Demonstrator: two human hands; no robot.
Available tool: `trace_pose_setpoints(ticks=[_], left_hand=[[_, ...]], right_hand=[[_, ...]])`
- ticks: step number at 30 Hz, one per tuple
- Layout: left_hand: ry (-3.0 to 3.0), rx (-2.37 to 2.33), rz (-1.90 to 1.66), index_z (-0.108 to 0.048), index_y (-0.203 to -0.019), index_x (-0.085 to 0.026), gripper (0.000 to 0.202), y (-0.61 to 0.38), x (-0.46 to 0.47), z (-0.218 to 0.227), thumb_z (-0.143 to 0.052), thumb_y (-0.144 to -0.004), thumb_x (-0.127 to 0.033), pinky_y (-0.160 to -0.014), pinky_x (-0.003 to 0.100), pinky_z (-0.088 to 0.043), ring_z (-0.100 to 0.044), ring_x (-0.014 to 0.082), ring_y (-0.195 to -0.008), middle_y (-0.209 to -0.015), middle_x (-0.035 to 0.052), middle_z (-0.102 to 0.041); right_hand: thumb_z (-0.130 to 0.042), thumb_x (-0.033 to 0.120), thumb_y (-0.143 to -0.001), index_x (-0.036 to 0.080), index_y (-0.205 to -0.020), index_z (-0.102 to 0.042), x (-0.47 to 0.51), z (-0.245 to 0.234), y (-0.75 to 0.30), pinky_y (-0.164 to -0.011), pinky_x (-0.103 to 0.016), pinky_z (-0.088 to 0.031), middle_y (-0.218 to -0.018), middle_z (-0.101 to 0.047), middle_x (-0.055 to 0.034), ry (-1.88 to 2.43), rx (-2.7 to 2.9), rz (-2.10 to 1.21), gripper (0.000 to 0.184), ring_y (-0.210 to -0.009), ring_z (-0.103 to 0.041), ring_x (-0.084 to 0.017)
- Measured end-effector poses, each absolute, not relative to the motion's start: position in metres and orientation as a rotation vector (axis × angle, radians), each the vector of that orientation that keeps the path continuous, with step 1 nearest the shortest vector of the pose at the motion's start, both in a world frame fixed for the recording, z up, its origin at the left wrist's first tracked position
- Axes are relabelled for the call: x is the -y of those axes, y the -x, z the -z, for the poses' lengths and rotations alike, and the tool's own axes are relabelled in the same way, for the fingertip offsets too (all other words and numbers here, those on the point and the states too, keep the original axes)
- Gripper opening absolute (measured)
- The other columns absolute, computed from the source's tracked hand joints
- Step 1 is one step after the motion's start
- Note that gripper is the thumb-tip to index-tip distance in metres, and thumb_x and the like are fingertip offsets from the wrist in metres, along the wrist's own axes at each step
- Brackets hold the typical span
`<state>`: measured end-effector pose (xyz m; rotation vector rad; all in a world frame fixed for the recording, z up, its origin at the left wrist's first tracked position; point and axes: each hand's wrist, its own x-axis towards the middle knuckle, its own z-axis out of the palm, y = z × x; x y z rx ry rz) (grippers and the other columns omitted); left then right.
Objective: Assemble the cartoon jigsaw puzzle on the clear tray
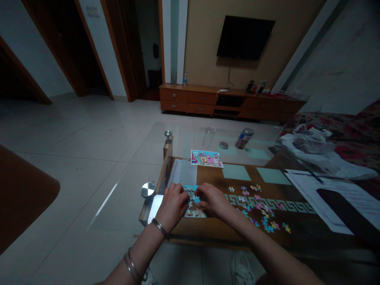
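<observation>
A partly assembled jigsaw puzzle (195, 213) lies on the glass-topped table between my hands. From its left side, my left hand (175, 201) reaches in with curled fingers at the puzzle's edge; whatever is under the fingertips is hidden. My right hand (213, 200) bends over the other side, thumb and fingers closed around a small light-blue puzzle piece (196, 200). Loose puzzle pieces (261, 208) in pink, yellow and blue are scattered to the right. Beyond the puzzle lies a colourful cartoon picture card (207, 158).
Farther back on the glass stand a clear jar (209, 137), a metal lid (223, 145) and a printed canister (245, 138). Papers (335, 202) and a dark flat object (346, 211) occupy the right, near a plastic bag (317, 148). A white device (155, 209) sits beside my left wrist.
</observation>
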<state>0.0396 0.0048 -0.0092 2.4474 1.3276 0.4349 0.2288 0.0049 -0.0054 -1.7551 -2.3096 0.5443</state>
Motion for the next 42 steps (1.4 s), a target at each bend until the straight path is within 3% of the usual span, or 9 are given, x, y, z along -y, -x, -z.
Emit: trace_pose_setpoints(ticks=[10, 20, 33, 42], left_hand=[[-2.438, -1.328, -0.472, -0.064, -0.081, -0.022, 0.006, -0.038, -0.006, 0.011, -0.062, -0.079, -0.017, -0.078, 0.036, -0.037, -0.046, 0.0228, -0.094, -0.094, 0.0038, -0.055], [-2.443, -1.329, -0.472, -0.063, -0.08, -0.021, 0.005, -0.038, -0.007, 0.014, -0.063, -0.078, -0.017, -0.077, 0.035, -0.037, -0.047, 0.0226, -0.093, -0.093, 0.0031, -0.055], [-2.4, -1.343, -0.505, -0.064, -0.081, -0.022, 0.008, -0.035, -0.009, 0.01, -0.06, -0.08, -0.015, -0.078, 0.034, -0.038, -0.048, 0.0217, -0.094, -0.093, 0.0031, -0.056], [-2.373, -1.452, -0.526, -0.064, -0.083, -0.021, 0.008, -0.026, -0.015, 0.013, -0.063, -0.078, -0.015, -0.081, 0.036, -0.038, -0.048, 0.0228, -0.095, -0.093, 0.0037, -0.056]], right_hand=[[-0.065, 0.018, -0.074, 0.018, -0.083, -0.066, -0.006, 0.011, -0.239, -0.066, -0.026, -0.038, -0.083, -0.063, -0.0042, 1.75, 2.203, -0.59, 0.009, -0.075, -0.056, -0.017], [-0.068, 0.019, -0.072, 0.018, -0.083, -0.062, -0.001, 0.014, -0.23, -0.065, -0.026, -0.035, -0.084, -0.062, -0.0037, 1.771, 2.239, -0.445, 0.012, -0.076, -0.055, -0.017], [-0.066, 0.014, -0.073, 0.019, -0.082, -0.067, -0.004, -0.004, -0.243, -0.06, -0.026, -0.035, -0.079, -0.07, -0.004, 1.973, 2.125, -0.493, 0.011, -0.072, -0.062, -0.019], [-0.06, 0.009, -0.076, 0.02, -0.088, -0.069, -0.01, 0.001, -0.221, -0.074, -0.027, -0.042, -0.088, -0.071, -0.0041, 1.603, 2.22, -0.614, 0.019, -0.083, -0.062, -0.018]])
